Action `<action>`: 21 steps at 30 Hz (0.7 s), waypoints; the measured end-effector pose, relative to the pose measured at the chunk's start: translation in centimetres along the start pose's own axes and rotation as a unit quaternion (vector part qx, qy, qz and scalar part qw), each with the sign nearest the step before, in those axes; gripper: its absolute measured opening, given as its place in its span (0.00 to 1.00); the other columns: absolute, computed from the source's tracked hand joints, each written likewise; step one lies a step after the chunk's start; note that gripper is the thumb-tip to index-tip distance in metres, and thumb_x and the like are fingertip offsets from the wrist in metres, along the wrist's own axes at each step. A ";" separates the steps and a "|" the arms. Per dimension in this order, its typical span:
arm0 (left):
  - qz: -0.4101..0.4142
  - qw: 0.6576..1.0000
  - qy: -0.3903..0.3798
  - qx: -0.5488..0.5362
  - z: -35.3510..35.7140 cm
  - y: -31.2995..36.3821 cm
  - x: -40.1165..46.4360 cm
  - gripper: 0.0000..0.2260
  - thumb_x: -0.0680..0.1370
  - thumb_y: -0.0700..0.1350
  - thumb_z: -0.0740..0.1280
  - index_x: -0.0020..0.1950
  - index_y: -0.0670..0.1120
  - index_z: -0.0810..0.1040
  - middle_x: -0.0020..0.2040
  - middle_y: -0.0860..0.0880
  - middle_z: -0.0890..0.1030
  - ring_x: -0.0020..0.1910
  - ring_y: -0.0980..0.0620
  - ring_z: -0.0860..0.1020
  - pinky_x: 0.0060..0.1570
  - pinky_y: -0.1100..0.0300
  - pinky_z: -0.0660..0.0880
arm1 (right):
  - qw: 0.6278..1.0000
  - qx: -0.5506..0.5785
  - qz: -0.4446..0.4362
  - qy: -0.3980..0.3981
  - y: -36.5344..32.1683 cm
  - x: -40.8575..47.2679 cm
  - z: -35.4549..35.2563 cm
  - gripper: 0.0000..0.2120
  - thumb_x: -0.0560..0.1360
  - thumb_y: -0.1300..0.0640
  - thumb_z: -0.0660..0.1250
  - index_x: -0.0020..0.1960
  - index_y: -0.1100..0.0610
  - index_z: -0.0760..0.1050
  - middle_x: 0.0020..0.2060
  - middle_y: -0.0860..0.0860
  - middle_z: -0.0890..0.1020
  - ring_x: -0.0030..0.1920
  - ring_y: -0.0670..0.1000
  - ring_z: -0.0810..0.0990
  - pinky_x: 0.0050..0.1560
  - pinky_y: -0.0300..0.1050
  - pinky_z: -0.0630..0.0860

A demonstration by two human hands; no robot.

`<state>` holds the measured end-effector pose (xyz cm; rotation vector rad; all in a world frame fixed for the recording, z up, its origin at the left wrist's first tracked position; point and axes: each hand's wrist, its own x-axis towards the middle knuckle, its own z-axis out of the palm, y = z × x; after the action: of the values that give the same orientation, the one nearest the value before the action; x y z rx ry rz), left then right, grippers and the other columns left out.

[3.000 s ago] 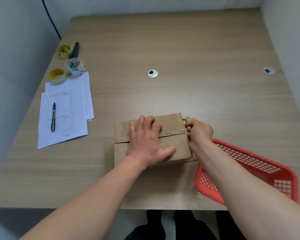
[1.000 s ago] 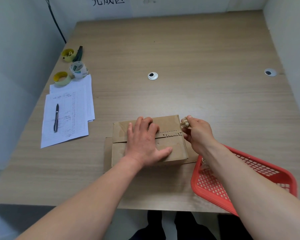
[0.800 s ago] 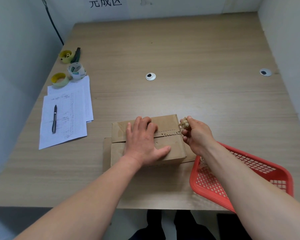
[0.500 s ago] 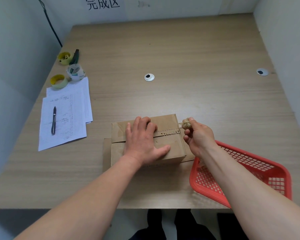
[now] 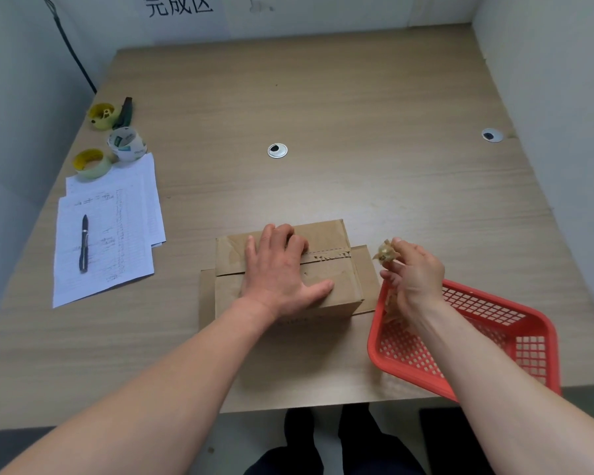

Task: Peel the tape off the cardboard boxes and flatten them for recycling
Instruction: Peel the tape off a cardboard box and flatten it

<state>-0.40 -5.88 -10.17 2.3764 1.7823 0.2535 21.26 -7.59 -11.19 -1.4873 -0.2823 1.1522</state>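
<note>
Two bare forearms reach over the near edge of the table [image 5: 374, 108]; a red basket [image 5: 535, 351] sits at the near right, just beside the cardboard box [image 5: 333, 279]; the left hand [image 5: 282, 272] lies flat on the box lid, fingers spread and straight; the right hand [image 5: 414, 272], above the basket's far corner, pinches a crumpled wad of tape [image 5: 384, 252] in its fingertips; farther left lie papers [image 5: 117, 234] with a pen [image 5: 83, 243]; beyond them, tape rolls [image 5: 126, 144].
</note>
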 end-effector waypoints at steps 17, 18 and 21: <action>0.023 0.999 0.036 -0.032 1.0 1.8 0.8 0.32 0.62 0.73 0.60 0.55 0.51 0.73 0.60 0.51 0.68 0.65 0.45 0.67 0.69 0.38 0.60 | 0.821 -0.535 -0.159 0.120 3.3 -1.0 -8.6 0.07 0.74 0.47 0.72 0.47 0.50 0.84 0.46 0.49 0.85 0.50 0.55 0.82 0.49 0.46 0.71; 0.023 0.999 0.037 -0.032 1.0 1.8 0.9 0.32 0.62 0.73 0.60 0.55 0.51 0.73 0.60 0.51 0.68 0.65 0.45 0.67 0.69 0.38 0.60 | 0.823 -0.530 -0.167 0.114 3.5 -1.0 -8.8 0.06 0.75 0.49 0.73 0.46 0.51 0.84 0.46 0.49 0.85 0.49 0.55 0.81 0.47 0.45 0.70; 0.023 0.999 0.034 -0.035 1.0 1.8 0.9 0.32 0.62 0.73 0.60 0.55 0.51 0.73 0.60 0.51 0.68 0.65 0.45 0.67 0.70 0.37 0.59 | 0.818 -0.542 -0.174 0.076 4.5 -0.7 -9.3 0.01 0.74 0.56 0.74 0.45 0.52 0.84 0.48 0.48 0.79 0.50 0.54 0.79 0.47 0.43 0.67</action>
<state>1.70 -5.56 -10.67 2.3893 1.7203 0.4000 26.14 -15.24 -16.22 -2.3504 -1.1951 0.5194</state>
